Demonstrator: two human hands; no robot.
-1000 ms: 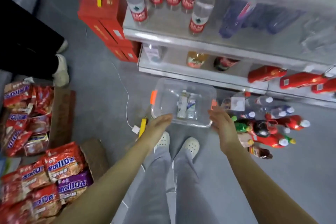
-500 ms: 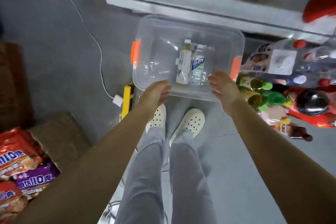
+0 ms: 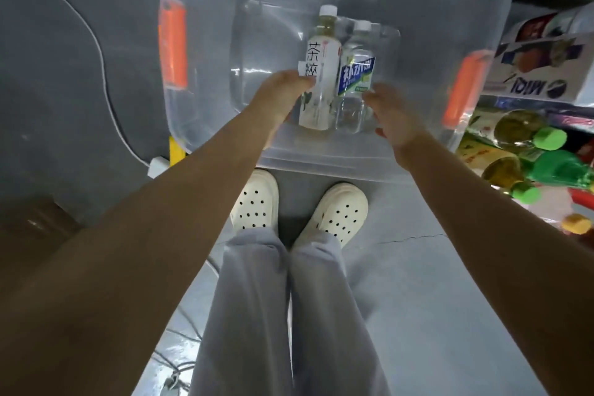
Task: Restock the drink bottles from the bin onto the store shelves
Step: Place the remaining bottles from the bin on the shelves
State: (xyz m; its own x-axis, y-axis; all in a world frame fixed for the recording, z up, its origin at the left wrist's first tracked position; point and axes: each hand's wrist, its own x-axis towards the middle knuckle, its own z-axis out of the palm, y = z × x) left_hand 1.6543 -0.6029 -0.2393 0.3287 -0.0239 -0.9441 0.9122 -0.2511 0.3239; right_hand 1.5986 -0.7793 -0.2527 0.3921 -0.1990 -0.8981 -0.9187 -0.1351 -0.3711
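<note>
Over the near end of the clear bin [image 3: 263,51], the left hand [image 3: 279,93] reaches its fingers, straight and together, at the tea bottle [image 3: 318,74]. The blue-labelled bottle [image 3: 355,77] lies beside it, with the right hand [image 3: 393,116] nearby, fingers loosely apart. These are the only two bottles in the bin, and neither is shelved yet.

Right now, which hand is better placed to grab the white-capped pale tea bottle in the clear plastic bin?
Left. The left hand has fingertips at the white-capped pale tea bottle; the right hand sits beyond the blue-labelled clear bottle, which lies between.
</note>
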